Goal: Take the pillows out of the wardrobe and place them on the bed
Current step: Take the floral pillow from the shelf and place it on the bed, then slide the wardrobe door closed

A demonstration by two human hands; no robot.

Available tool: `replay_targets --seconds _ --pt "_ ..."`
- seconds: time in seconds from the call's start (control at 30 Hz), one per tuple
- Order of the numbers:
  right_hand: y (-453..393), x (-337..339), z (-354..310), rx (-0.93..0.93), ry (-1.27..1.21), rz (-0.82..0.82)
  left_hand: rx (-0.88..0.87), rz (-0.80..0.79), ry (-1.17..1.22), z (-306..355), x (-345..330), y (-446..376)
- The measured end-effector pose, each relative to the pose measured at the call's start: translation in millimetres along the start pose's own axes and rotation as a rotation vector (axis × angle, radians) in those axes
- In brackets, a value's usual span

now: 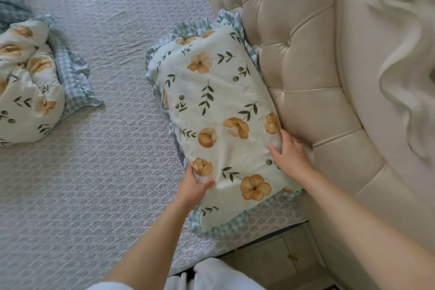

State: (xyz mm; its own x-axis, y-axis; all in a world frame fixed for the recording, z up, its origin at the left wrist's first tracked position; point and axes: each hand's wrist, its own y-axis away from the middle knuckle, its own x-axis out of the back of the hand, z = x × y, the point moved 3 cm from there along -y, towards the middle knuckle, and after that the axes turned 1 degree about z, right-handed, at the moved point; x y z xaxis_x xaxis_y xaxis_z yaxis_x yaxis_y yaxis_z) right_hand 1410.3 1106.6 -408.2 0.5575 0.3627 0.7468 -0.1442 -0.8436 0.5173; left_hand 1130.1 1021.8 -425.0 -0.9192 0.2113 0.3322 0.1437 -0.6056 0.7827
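A white pillow (219,110) with orange flowers, green leaves and a blue checked frill lies flat on the bed (106,148), its long side against the cream headboard (294,54). My left hand (195,186) grips the pillow's near left edge, thumb on top. Flat on the pillow's near right part, beside the headboard, rests my right hand (290,153) with its fingers spread. A second pillow (26,82) of the same print lies crumpled at the left edge of the view. The wardrobe is out of view.
A grey-lilac quilted cover spreads over the bed. The tufted headboard runs along the right side with a carved cream frame (400,77). Below the bed's corner stands a pale bedside cabinet (282,259). White clothing (211,275) shows at the bottom.
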Motion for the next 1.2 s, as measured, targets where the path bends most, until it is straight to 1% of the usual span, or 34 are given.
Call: replay_targets --seconds 0.07,0.1,0.23,0.3,0.43,0.57,0.7,0.83,0.93,1.03,1.13,1.2 --pt "7 6 4 0.004 0.01 -0.039 -0.045 0.018 -0.259 1 6 6" --pt "9 9 3 0.01 0.023 -0.051 -0.048 0.01 -0.297 2 10 8" --pt "22 17 -10 0.084 0.054 -0.024 -0.06 -0.026 -0.221 3 20 16" --pt "31 16 -25 0.158 0.055 0.008 -0.085 -0.024 -0.236 -2 21 24" --pt "60 -3 -68 0.328 0.065 0.035 -0.107 -0.023 -0.102 -24 25 50" --pt "101 -43 -121 0.514 0.072 -0.063 -0.157 0.142 0.036 -55 55 87" --pt "154 -90 -175 0.694 0.095 -0.187 -0.131 0.318 0.167 -109 104 130" --pt "216 -145 -221 0.844 0.16 -0.303 -0.073 0.473 0.307 -186 148 186" --pt "270 -191 -249 0.94 0.231 -0.397 0.004 0.583 0.441 -255 168 238" --pt "330 -238 -266 1.009 0.295 -0.494 0.079 0.705 0.625 -323 175 287" --pt "392 -284 -280 1.113 0.345 -0.586 0.11 0.847 0.777 -383 176 332" --pt "431 -313 -289 1.18 0.377 -0.638 0.147 0.911 0.868 -419 173 361"
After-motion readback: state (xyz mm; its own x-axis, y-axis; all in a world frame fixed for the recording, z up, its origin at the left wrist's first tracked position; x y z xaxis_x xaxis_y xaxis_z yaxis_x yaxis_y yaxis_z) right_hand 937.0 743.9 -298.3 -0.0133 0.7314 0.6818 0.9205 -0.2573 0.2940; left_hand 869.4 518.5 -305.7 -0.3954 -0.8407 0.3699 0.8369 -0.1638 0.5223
